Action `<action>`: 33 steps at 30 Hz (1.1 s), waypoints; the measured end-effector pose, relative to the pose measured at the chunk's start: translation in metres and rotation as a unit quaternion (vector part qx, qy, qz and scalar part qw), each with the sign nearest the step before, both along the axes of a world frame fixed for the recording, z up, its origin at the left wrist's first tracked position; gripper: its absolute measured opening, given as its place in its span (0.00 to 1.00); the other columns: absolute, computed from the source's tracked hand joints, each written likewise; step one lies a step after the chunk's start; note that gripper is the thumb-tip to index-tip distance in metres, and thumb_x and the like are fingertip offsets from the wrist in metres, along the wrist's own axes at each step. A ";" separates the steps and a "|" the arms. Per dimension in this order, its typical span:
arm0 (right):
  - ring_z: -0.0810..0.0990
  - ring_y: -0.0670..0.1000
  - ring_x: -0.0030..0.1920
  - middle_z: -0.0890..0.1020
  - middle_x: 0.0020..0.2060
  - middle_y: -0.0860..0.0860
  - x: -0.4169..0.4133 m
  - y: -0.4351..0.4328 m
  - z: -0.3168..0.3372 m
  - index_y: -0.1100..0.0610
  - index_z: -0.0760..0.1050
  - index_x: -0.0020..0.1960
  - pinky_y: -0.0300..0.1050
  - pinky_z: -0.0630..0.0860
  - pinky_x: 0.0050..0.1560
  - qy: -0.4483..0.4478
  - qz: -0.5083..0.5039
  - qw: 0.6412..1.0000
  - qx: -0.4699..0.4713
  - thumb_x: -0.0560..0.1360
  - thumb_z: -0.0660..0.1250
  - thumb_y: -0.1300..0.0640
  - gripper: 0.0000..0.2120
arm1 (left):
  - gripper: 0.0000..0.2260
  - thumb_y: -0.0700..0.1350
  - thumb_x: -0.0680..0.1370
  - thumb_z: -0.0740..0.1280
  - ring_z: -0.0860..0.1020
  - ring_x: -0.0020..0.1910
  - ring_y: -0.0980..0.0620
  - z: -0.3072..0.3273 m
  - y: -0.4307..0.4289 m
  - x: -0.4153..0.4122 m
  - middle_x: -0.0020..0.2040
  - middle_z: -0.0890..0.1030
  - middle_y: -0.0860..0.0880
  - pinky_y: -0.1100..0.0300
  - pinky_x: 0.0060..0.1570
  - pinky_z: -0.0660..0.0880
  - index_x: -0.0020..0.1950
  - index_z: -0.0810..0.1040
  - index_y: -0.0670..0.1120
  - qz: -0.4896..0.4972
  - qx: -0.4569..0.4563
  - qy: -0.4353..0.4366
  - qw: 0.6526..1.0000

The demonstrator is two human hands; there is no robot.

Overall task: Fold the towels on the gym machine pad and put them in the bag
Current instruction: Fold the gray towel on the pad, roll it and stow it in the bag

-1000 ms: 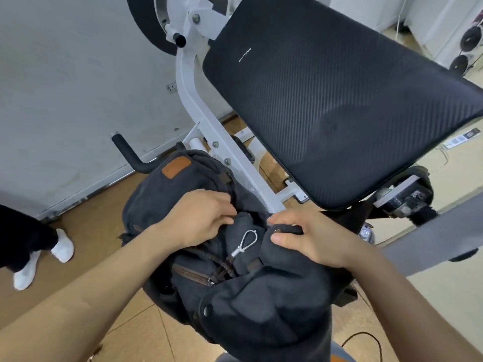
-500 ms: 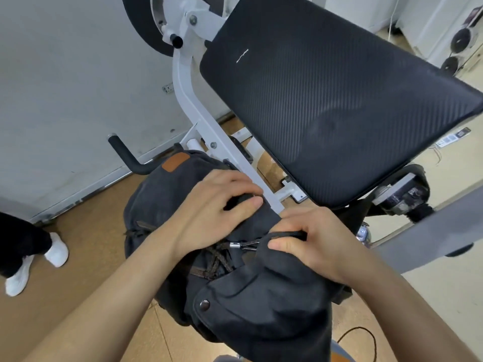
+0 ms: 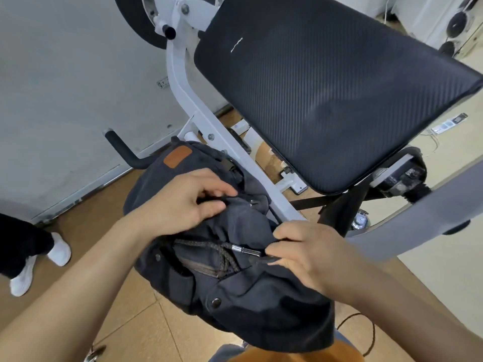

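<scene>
Closing the bag (image 3: 261, 309) below the pad (image 3: 326, 100).
The left hand (image 3: 183, 202) bunches its rim; the right hand (image 3: 311, 257) pinches it beside the cord clip (image 3: 246, 250), which has swung flat from hanging. Pad bare, no towels visible: likely packed.

left grip (image 3: 183, 202): shifts from beside the metal clip (image 3: 245, 250) up the bag (image 3: 261, 317), and now pinches a fold of its top fabric.
metal clip: no longer dangling; lies level, its tip at the right grip (image 3: 311, 254).

A gym: padded machine bench (image 3: 326, 95), white steel frame (image 3: 209, 131), weight plates (image 3: 456, 20).
</scene>
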State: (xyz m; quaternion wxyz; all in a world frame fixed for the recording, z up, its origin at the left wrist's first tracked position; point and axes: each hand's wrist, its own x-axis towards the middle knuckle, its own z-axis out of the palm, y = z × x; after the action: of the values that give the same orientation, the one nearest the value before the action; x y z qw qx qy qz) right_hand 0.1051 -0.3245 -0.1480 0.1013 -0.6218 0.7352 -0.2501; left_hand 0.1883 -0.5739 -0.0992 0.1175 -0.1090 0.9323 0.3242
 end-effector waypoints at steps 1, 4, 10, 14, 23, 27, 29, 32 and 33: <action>0.78 0.50 0.38 0.79 0.39 0.50 0.004 -0.001 -0.002 0.54 0.82 0.43 0.47 0.78 0.35 0.035 0.004 0.999 -0.002 0.76 0.58 0.54 0.14 | 0.19 0.46 0.75 0.72 0.71 0.61 0.61 -0.003 0.004 -0.004 0.62 0.75 0.58 0.62 0.65 0.65 0.65 0.76 0.56 -0.049 -0.013 -0.029 0.998; 0.78 0.53 0.40 0.80 0.41 0.51 0.006 0.002 -0.005 0.56 0.82 0.46 0.46 0.74 0.41 0.112 0.019 0.993 -0.027 0.77 0.60 0.58 0.11 | 0.23 0.54 0.76 0.69 0.68 0.68 0.55 -0.013 0.011 -0.023 0.68 0.73 0.58 0.51 0.71 0.62 0.71 0.71 0.57 -0.145 -0.105 -0.138 0.974; 0.79 0.42 0.45 0.80 0.44 0.43 -0.015 0.003 0.030 0.52 0.84 0.45 0.41 0.75 0.49 -0.177 -0.052 0.983 -0.015 0.75 0.68 0.49 0.09 | 0.08 0.42 0.71 0.69 0.77 0.47 0.52 -0.032 0.025 0.001 0.45 0.81 0.53 0.57 0.50 0.73 0.48 0.83 0.48 -0.048 -0.119 0.160 0.979; 0.82 0.45 0.35 0.84 0.34 0.49 -0.032 -0.009 0.048 0.56 0.83 0.39 0.37 0.77 0.35 -0.518 -0.210 0.828 -0.049 0.73 0.71 0.55 0.06 | 0.12 0.29 0.67 0.62 0.75 0.42 0.46 -0.048 0.045 0.023 0.42 0.78 0.47 0.53 0.43 0.73 0.44 0.82 0.40 0.000 -0.145 0.313 0.939; 0.84 0.53 0.44 0.86 0.44 0.59 -0.026 -0.060 0.012 0.62 0.84 0.46 0.46 0.80 0.48 -0.704 -0.206 0.677 0.058 0.76 0.69 0.62 0.06 | 0.13 0.24 0.63 0.72 0.71 0.37 0.45 -0.058 0.050 0.023 0.40 0.75 0.45 0.52 0.37 0.70 0.38 0.76 0.39 -0.091 -0.179 0.329 0.923; 0.84 0.53 0.43 0.86 0.43 0.59 -0.027 -0.056 0.012 0.63 0.84 0.47 0.48 0.81 0.49 -0.645 -0.235 0.726 0.037 0.75 0.70 0.64 0.05 | 0.22 0.27 0.64 0.62 0.75 0.47 0.55 -0.036 0.045 0.021 0.49 0.75 0.56 0.61 0.46 0.73 0.45 0.75 0.53 0.035 0.041 0.175 0.983; 0.84 0.53 0.43 0.86 0.43 0.59 -0.029 -0.053 0.015 0.62 0.84 0.47 0.53 0.81 0.52 -0.589 -0.242 0.771 0.027 0.76 0.69 0.63 0.05 | 0.22 0.26 0.68 0.57 0.79 0.54 0.53 -0.021 0.034 0.014 0.57 0.79 0.52 0.62 0.51 0.77 0.51 0.79 0.48 0.114 0.218 0.100 0.964; 0.83 0.55 0.47 0.85 0.45 0.58 -0.029 -0.049 0.017 0.59 0.83 0.48 0.59 0.78 0.57 -0.479 -0.232 0.846 0.026 0.79 0.65 0.60 0.08 | 0.17 0.35 0.77 0.64 0.81 0.47 0.58 -0.008 0.025 -0.012 0.57 0.82 0.58 0.63 0.48 0.77 0.60 0.79 0.53 0.109 0.207 0.015 0.972; 0.82 0.54 0.49 0.85 0.46 0.55 -0.028 -0.048 0.018 0.57 0.83 0.49 0.57 0.77 0.58 -0.441 -0.225 0.869 0.028 0.80 0.64 0.59 0.08 | 0.15 0.41 0.77 0.68 0.79 0.42 0.62 -0.007 0.027 -0.022 0.53 0.83 0.61 0.66 0.46 0.76 0.61 0.78 0.56 0.059 0.163 -0.009 0.985</action>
State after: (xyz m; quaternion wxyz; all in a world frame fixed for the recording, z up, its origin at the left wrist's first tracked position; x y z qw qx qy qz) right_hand 0.0776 -0.3720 -0.1302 0.3731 -0.2617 0.7406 -0.4938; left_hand 0.1664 -0.5465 -0.1061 0.1228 -0.1465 0.8575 0.4776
